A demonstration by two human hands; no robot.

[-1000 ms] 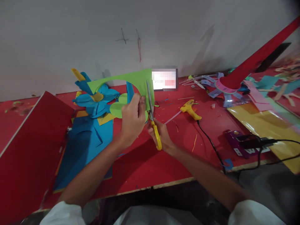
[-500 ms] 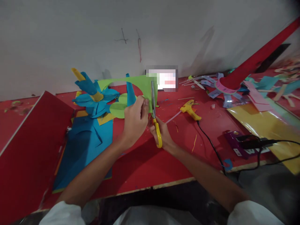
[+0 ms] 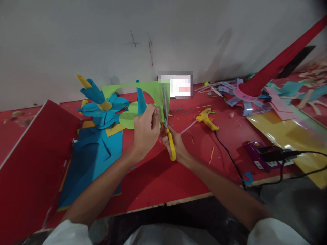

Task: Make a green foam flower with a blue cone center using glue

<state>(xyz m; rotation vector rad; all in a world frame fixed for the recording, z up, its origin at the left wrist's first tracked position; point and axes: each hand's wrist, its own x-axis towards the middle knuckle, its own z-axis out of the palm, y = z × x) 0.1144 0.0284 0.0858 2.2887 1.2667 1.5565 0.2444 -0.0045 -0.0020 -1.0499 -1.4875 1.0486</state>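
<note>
My left hand (image 3: 146, 131) pinches the lower edge of a green paper sheet (image 3: 157, 91) that has a large curved cut-out. My right hand (image 3: 176, 143), just to its right, is wrapped round the yellow handles of the scissors (image 3: 171, 144). The metal blades point upward against the right part of the green sheet. Behind my left hand lie a green rounded paper shape (image 3: 127, 117) and an upright blue paper cone (image 3: 140, 98). A blue paper flower with a yellow centre (image 3: 104, 109) stands to the left.
On the red table (image 3: 153, 180), a yellow glue gun (image 3: 208, 119) lies right of my hands. Blue sheets (image 3: 94, 163) and a red board (image 3: 33, 170) are at the left. A purple box (image 3: 258, 156) with cables, yellow sheets (image 3: 276, 129) and a red cone (image 3: 270, 68) are at the right.
The green sheet has shifted slightly left with my left hand. The scissors have moved slightly left and their blades tilt a little more to the left.
</note>
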